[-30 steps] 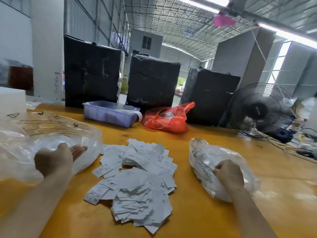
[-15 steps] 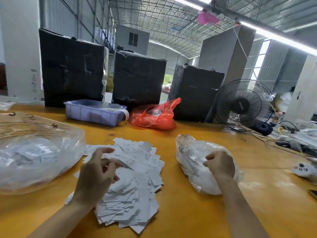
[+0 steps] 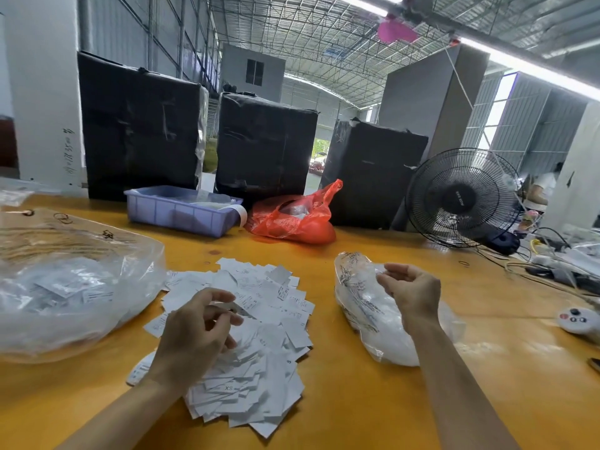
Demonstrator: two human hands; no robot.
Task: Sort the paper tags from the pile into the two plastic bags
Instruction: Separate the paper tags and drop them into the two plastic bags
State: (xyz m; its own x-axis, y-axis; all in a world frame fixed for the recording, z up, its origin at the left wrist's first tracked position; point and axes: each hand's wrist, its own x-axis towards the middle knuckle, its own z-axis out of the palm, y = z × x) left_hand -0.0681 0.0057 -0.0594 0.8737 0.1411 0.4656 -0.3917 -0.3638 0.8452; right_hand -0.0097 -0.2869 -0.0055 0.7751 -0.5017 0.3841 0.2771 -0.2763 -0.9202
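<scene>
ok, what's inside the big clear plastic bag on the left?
The big clear plastic bag holds white paper tags, printed and loosely heaped, showing through the film. Their text is unreadable, and glare and folds hide how deep the heap goes.

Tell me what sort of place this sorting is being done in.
Most likely a warehouse or factory packing hall: a high metal truss roof, big black-wrapped cartons along the yellow worktable, and a heap of paper size tags beside clear bags.

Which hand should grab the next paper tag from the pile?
Probably the left hand. It hovers right over the pile of tags, fingers curled down toward them. The right hand is off to the side, over the small plastic bag.
</scene>
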